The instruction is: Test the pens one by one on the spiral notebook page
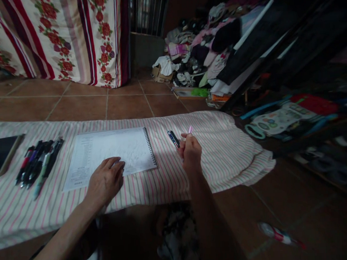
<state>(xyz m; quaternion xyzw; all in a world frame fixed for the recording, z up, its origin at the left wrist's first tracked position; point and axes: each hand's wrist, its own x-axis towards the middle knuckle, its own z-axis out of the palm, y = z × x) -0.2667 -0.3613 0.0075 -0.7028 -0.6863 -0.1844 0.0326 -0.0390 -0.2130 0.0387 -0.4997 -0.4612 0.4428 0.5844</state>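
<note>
My left hand (106,177) rests on the lower part of a spiral notebook (113,142), fingers bent slightly and lying on the page, with nothing seen in them. Faint writing covers parts of the white sheet, and the wire binding runs along its right side. To the right of the notebook, my right hand (191,150) is closed around a pink pen (190,129), whose end sticks up above the fingers. Just left of that hand a dark pen (173,138) lies on the cloth, its lower end close to my fingertips.
A striped cloth (220,151) covers the table. Several pens (38,162) lie in a bunch at left, beside a phone (3,152). Beyond are a floral curtain (71,38) and a clothes heap (201,48). A bottle-like object (278,234) lies on the tiled floor.
</note>
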